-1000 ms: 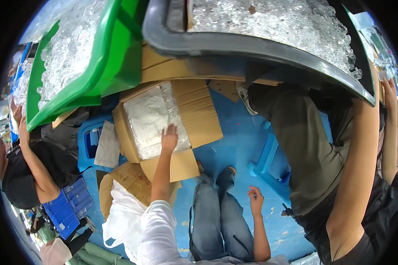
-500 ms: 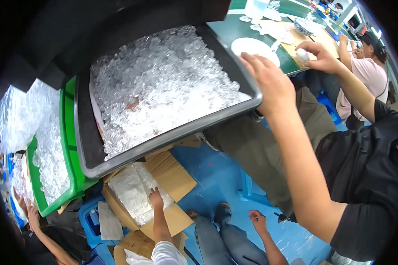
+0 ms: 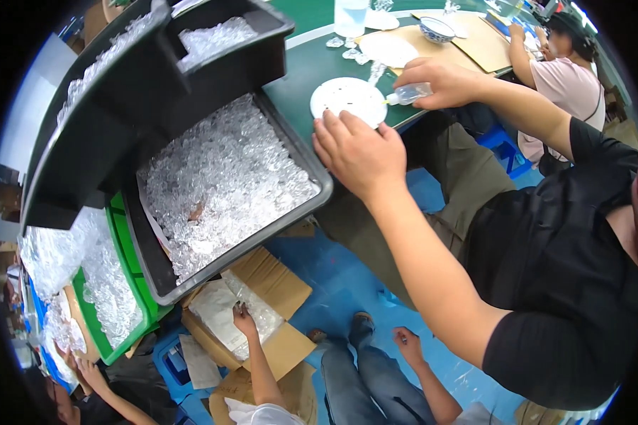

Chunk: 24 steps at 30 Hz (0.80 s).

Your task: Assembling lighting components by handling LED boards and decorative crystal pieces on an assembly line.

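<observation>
Reaching down from the lower edge of the head view, your left hand (image 3: 244, 320) rests with bent fingers on the clear plastic bag (image 3: 216, 312) of clear pieces. The bag lies in the open cardboard box (image 3: 280, 283) on the blue floor (image 3: 347, 276), flaps spread so it stays reachable; whether you grip it, I cannot tell. Your right hand (image 3: 406, 341) hangs loosely curled beside your knee, contents unclear. Above, a co-worker's hand (image 3: 358, 152) steadies a white disc (image 3: 349, 99) on the table (image 3: 305, 67) beside the black tray (image 3: 308, 212).
</observation>
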Motion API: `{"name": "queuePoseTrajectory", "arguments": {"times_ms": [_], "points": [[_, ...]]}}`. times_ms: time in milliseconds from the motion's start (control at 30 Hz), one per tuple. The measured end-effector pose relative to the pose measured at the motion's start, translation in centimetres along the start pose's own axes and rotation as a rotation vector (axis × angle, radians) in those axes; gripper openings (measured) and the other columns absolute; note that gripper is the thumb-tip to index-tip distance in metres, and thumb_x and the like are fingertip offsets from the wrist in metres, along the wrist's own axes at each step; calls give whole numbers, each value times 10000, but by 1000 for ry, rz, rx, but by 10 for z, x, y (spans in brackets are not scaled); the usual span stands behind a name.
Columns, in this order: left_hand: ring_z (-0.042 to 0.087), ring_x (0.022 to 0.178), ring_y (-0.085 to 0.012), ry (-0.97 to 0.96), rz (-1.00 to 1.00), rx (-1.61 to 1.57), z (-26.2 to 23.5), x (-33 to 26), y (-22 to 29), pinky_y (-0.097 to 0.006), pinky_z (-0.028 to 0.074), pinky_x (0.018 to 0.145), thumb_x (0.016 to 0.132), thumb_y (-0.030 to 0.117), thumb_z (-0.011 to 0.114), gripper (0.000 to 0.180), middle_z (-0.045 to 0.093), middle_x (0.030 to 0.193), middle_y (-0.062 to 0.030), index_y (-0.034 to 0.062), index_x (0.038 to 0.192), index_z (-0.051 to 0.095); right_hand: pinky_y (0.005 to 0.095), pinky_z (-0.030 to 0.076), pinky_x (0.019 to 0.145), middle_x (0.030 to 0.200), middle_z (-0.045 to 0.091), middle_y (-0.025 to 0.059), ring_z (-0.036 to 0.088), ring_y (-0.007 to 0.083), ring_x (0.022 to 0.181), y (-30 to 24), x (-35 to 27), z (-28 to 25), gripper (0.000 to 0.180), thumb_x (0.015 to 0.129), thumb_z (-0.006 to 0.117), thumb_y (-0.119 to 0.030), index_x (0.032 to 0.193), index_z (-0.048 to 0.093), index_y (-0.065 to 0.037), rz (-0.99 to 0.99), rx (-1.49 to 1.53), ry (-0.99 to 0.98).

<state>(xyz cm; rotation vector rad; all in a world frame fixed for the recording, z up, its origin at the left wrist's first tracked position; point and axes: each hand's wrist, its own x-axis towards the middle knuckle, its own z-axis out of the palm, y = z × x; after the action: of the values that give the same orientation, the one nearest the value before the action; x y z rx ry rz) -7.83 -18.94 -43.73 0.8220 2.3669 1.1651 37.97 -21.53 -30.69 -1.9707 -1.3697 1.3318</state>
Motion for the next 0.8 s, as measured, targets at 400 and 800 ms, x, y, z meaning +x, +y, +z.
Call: {"name": "queuePoseTrajectory", "arguments": {"times_ms": [400,800], "points": [[583,762,-196,-255,-445,-966,-67,-138,365,-288,486,657,914,314,401,382,552,962,-156,49,1189,405,278,437,805,1087,509,75,522,154,961,-212,-27,9,450,847,526,-78,1248,321,-85,-93,745,-513],[602,794,-228,-340,-269,-1152,-84,-119,491,-363,502,760,874,98,455,345,576,949,-163,-70,1172,410,217,456,693,977,583,73,550,77,822,-369,-5,-45,318,882,480,-123,1151,474,46,-202,1116,-272]]}}
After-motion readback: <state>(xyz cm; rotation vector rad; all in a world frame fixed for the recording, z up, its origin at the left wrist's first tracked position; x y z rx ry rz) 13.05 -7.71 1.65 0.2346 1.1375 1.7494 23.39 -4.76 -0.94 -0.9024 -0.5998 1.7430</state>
